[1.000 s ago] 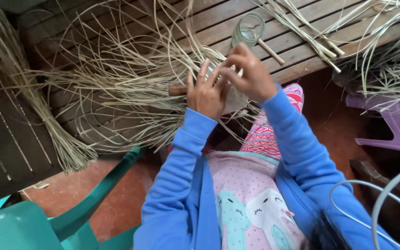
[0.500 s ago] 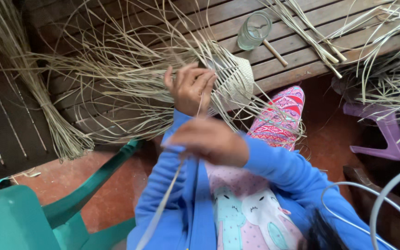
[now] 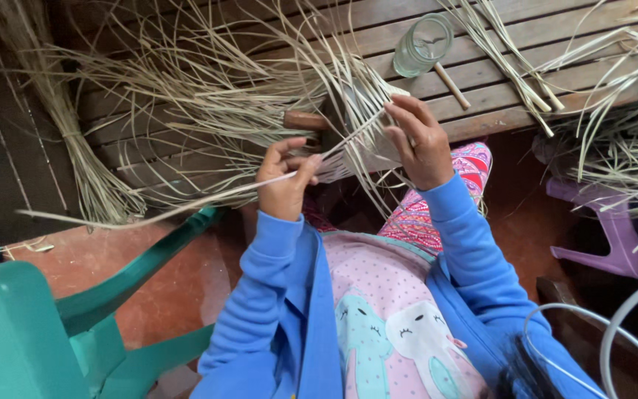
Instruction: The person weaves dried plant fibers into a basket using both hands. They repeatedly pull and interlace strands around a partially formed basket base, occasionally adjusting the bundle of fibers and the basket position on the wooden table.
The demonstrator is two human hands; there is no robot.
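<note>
Left hand now pinches a long pale straw strand, pulled sideways; right hand grips the half-woven straw piece (table's near edge).

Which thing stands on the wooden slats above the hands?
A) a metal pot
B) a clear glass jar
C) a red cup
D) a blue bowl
B: a clear glass jar stands on the wooden slats, up and to the right of the right hand.

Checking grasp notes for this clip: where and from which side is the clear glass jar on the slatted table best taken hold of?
Grip the glass jar around its round side wall, coming from the near table edge. It stands upright, its mouth facing up; a wooden stick lies beside its base.
</note>
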